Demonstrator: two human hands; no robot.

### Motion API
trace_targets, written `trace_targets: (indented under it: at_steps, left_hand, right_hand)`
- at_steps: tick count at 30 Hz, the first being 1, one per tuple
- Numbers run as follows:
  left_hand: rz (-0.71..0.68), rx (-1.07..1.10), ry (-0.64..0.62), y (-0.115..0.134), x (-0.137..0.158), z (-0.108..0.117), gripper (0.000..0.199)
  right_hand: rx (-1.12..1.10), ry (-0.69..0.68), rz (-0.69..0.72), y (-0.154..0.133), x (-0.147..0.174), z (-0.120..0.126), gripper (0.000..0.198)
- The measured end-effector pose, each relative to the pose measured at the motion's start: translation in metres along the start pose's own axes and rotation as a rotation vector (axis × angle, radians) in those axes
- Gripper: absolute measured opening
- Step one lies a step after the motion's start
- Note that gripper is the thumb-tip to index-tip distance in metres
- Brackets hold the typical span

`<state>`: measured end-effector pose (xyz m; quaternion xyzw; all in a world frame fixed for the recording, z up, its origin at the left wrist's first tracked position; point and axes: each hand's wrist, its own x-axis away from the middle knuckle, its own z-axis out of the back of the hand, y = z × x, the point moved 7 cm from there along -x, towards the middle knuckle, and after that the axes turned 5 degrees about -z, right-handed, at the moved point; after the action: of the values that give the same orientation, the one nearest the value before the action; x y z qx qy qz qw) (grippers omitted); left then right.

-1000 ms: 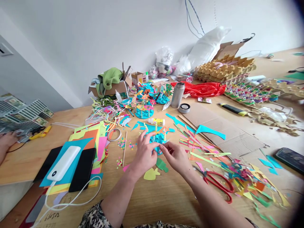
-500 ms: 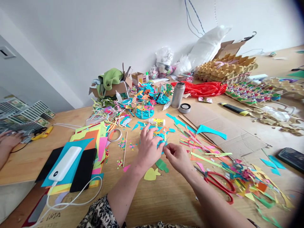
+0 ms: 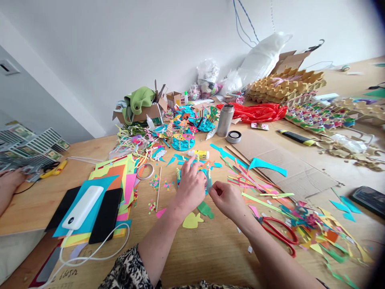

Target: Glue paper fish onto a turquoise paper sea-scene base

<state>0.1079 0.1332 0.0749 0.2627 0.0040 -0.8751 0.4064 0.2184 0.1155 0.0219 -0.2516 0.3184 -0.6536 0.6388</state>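
My left hand point(image 3: 192, 182) is over a small blue paper craft point(image 3: 179, 176), its fingers bent in and hiding most of the piece. An orange paper fish point(image 3: 208, 165) shows just past the knuckles. Close by on the right, my right hand point(image 3: 226, 197) is closed in a pinch. A small pale bluish piece point(image 3: 208, 181) shows in the gap between both hands, too blurred to name. Below them lie a yellow paper fish point(image 3: 192, 220) and a green paper cutout point(image 3: 205, 210). A glue bottle point(image 3: 201, 154) lies beyond the craft.
Red-handled scissors point(image 3: 279, 233) and paper scraps point(image 3: 313, 220) lie right. A tape roll point(image 3: 145, 171), coloured paper point(image 3: 128, 176) and a white power bank point(image 3: 82, 206) are left. Behind stand finished fish crafts point(image 3: 183, 140) and a metal flask point(image 3: 225, 120). Another person's hand point(image 3: 12, 176) is far left.
My left hand's fingers have curled in from a more spread pose, with the thumb drawn out of sight. My right hand stays pinched nearby. The pale bluish piece now shows between the hands.
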Motion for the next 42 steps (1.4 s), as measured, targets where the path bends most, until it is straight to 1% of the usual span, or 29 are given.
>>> trace_targets:
  at_steps: [4, 8, 13, 15, 19, 22, 25, 29, 33, 35, 39, 42]
  left_hand:
    - [-0.025, -0.039, -0.019, 0.003, 0.001, 0.0, 0.013]
    - [-0.035, -0.053, -0.025, 0.005, 0.002, 0.0, 0.012]
    - [-0.024, -0.055, -0.033, 0.005, 0.003, 0.001, 0.011]
    - [-0.002, -0.037, -0.03, 0.004, 0.004, 0.003, 0.006]
    - [0.043, -0.005, -0.019, 0.0, 0.006, 0.003, 0.006]
    - [0.034, 0.001, -0.026, 0.0, 0.006, -0.001, 0.006]
    - [0.011, 0.004, -0.031, 0.001, 0.006, -0.005, 0.01]
    - [-0.005, 0.01, -0.019, 0.003, 0.004, -0.008, 0.013]
    - [-0.009, 0.001, -0.02, 0.003, 0.004, -0.01, 0.014]
    - [-0.012, -0.012, -0.021, 0.003, 0.004, -0.011, 0.015]
    - [-0.025, -0.033, -0.008, 0.006, 0.004, -0.011, 0.016]
    - [-0.036, -0.039, 0.003, 0.008, 0.005, -0.011, 0.017]
  right_hand:
    - [0.137, 0.062, 0.06, 0.0, -0.001, 0.004, 0.022]
    - [0.193, 0.079, 0.107, -0.001, -0.002, 0.008, 0.023]
    - [0.157, 0.072, 0.137, -0.002, -0.003, 0.009, 0.024]
    - [0.14, 0.068, 0.135, -0.001, -0.003, 0.008, 0.024]
    - [0.118, 0.068, 0.129, -0.002, -0.001, 0.008, 0.024]
    - [0.091, 0.063, 0.154, -0.005, 0.0, 0.008, 0.024]
    - [0.065, 0.059, 0.171, -0.007, 0.0, 0.008, 0.025]
    - [0.052, 0.034, 0.146, -0.005, 0.0, 0.007, 0.024]
    - [0.073, 0.027, 0.044, 0.0, -0.001, 0.007, 0.023]
    - [0.099, 0.04, 0.014, 0.0, -0.001, 0.007, 0.018]
    - [0.177, 0.086, 0.036, -0.005, -0.001, 0.007, 0.01]
    - [0.202, 0.124, 0.058, -0.007, 0.0, 0.007, 0.013]
